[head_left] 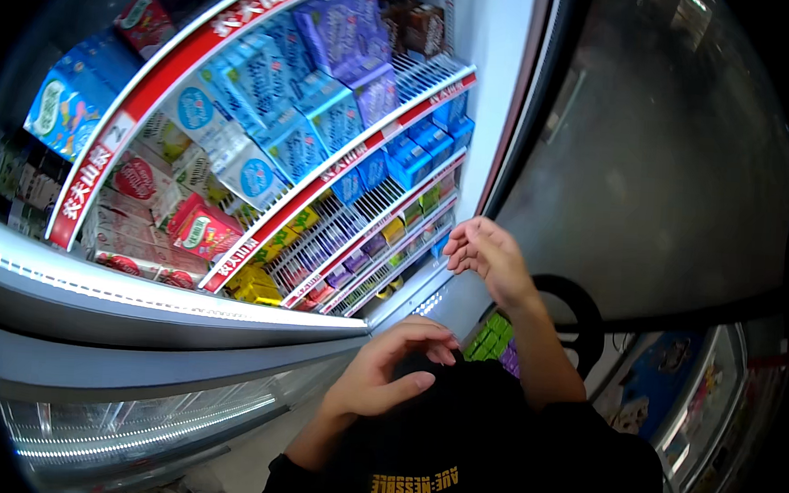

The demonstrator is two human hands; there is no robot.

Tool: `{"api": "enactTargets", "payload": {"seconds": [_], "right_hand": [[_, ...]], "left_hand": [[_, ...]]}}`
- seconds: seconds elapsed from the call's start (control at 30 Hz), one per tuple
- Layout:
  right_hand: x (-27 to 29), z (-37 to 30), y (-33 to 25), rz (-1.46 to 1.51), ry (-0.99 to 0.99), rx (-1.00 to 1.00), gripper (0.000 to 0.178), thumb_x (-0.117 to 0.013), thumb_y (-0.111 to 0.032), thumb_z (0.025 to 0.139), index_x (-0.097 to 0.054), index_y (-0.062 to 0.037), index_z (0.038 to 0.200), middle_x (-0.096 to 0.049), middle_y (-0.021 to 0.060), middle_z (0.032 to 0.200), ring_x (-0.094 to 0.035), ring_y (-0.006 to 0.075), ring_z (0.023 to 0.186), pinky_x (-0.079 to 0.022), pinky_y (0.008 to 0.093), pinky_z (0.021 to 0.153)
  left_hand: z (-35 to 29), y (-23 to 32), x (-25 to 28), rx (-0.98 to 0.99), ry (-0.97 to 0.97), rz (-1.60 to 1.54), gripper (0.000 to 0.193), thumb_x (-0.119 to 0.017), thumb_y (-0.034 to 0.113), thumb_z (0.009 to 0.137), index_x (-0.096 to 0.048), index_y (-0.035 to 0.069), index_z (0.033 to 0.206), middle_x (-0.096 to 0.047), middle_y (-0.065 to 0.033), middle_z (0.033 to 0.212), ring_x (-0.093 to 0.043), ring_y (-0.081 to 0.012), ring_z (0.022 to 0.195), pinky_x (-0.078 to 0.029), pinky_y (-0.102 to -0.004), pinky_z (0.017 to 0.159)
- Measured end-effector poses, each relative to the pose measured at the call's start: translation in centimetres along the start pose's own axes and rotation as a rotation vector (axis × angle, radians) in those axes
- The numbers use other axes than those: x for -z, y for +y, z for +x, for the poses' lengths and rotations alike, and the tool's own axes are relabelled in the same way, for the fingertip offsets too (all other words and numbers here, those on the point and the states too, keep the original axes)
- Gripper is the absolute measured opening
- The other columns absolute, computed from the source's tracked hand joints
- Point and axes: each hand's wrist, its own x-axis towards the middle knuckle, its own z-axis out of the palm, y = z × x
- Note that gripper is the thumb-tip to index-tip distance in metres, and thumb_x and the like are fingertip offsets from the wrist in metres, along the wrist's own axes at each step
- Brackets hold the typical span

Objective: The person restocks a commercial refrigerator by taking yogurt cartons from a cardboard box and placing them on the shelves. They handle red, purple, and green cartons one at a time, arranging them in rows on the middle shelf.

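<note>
My left hand [379,369] hovers in front of my dark shirt, with its fingers curved, its thumb apart and nothing in its grasp. Farther up and to the right, my right hand [501,263] is raised beside the fridge's inner side wall, its fingers loosely bent and holding nothing. Neither hand touches a package. Closest to the right hand are the lower wire shelves, where small blue boxes [408,161] stand. Below it, partly hidden by my body and arm, are green packs [490,337] next to purple ones [510,360].
An upright display fridge stocks purple cartons [339,29], light blue cartons [265,79], red-and-white packs [135,179] and yellow packs [254,286]. Red label strips [344,162] edge its shelves. A black curved bar [588,306] lies beyond my right forearm; a glass-topped case [704,388] stands lower right.
</note>
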Motion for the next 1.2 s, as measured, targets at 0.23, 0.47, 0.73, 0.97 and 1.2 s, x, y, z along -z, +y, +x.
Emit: {"api": "enactTargets", "payload": {"seconds": [0.23, 0.47, 0.73, 0.97, 1.2], "right_hand": [[16.6, -21.4, 31.1, -1.177, 0.415, -0.613, 0.042, -0.070, -0.034, 0.085, -0.065, 0.0021, 0.107, -0.070, 0.0243, 0.098, -0.069, 0.0358, 0.089, -0.054, 0.0426, 0.077], [25.0, -30.2, 39.8, -0.953, 0.500, -0.814, 0.031, -0.064, -0.024, 0.084, -0.069, 0.0028, 0.099, -0.071, 0.0247, 0.091, -0.069, 0.0400, 0.089, -0.054, 0.0462, 0.077], [29.1, -31.6, 43.5, -0.942, 0.782, -1.078, 0.031, -0.060, -0.019, 0.082, -0.068, 0.0058, 0.100, -0.068, 0.0296, 0.107, -0.067, 0.0412, 0.105, -0.053, 0.0483, 0.088], [28.5, -27.7, 42.3, -1.031, 0.801, -0.973, 0.064, -0.068, -0.019, 0.081, -0.044, 0.0061, 0.134, -0.044, 0.0297, 0.140, -0.049, 0.0455, 0.126, -0.044, 0.0456, 0.108], [31.9, -24.9, 45.6, -1.411, 0.988, -0.874, 0.074, -0.074, -0.045, 0.081, -0.050, 0.0075, 0.127, -0.052, 0.0310, 0.134, -0.056, 0.0445, 0.118, -0.048, 0.0476, 0.101]], "left_hand": [[-1.2, 2.0, -7.8, -0.361, -0.118, -0.131, 0.070, -0.075, 0.020, 0.083, -0.044, 0.007, 0.145, -0.044, -0.0202, 0.140, -0.053, -0.0353, 0.122, -0.050, -0.0475, 0.096], [-4.4, 1.2, -13.6, -0.502, -0.414, -0.206, 0.091, -0.069, 0.040, 0.092, -0.007, 0.041, 0.159, -0.001, 0.0074, 0.168, -0.010, -0.0339, 0.153, -0.030, -0.0649, 0.111], [-3.3, 0.3, -15.9, -0.224, -0.347, -0.288, 0.084, -0.057, 0.049, 0.098, 0.006, 0.052, 0.154, 0.002, 0.0022, 0.168, -0.008, -0.0367, 0.153, -0.028, -0.0667, 0.110], [-8.1, -6.9, -15.8, 0.223, 0.175, -0.273, 0.080, -0.069, 0.030, 0.088, -0.029, 0.007, 0.154, -0.029, -0.0303, 0.153, -0.040, -0.0475, 0.135, -0.044, -0.0532, 0.104], [-6.9, -18.1, -12.8, 0.824, -0.125, 0.194, 0.061, -0.066, 0.014, 0.090, -0.042, 0.002, 0.145, -0.047, -0.0159, 0.146, -0.051, -0.0284, 0.129, -0.040, -0.0381, 0.106]]}}
